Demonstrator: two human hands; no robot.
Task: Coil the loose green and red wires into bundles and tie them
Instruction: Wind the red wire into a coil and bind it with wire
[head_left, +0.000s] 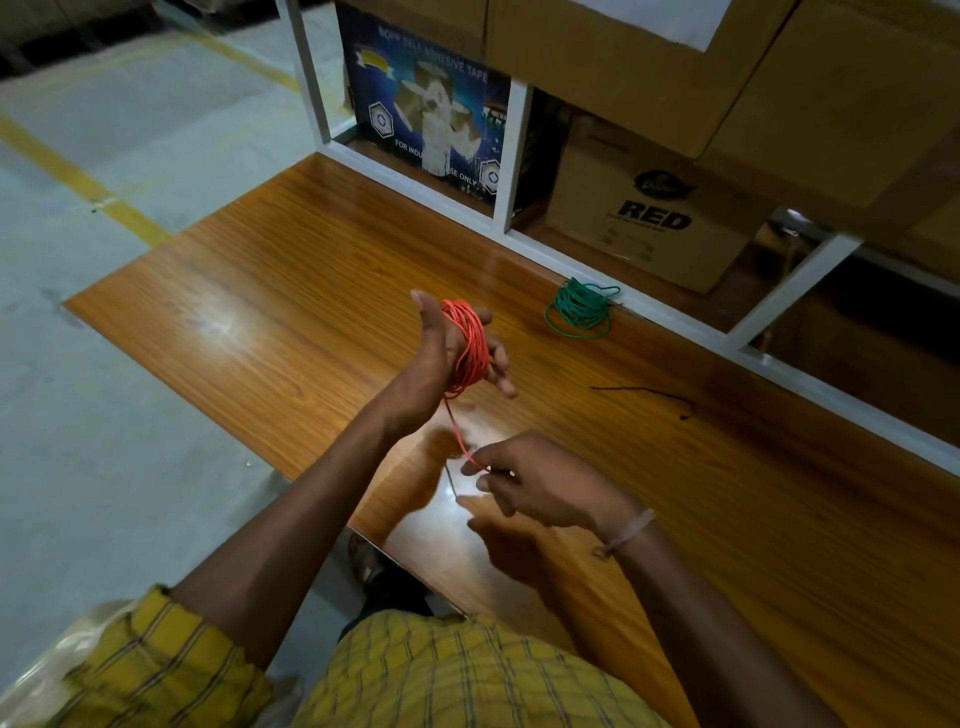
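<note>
The red wire (470, 345) is wound in many loops around my left hand (441, 353), which is raised above the wooden table (260, 291) with its fingers loosely curled inside the coil. One strand runs down from the coil to my right hand (524, 483), which pinches the wire's loose end between thumb and fingers. A green wire bundle (579, 309) lies coiled on the table near the back edge, apart from both hands.
A thin black tie wire (644, 395) lies on the table to the right of my hands. Behind the table a white metal frame (511, 156) holds a blue tape box (431, 119) and cardboard boxes (654, 228). Grey floor with yellow lines lies left.
</note>
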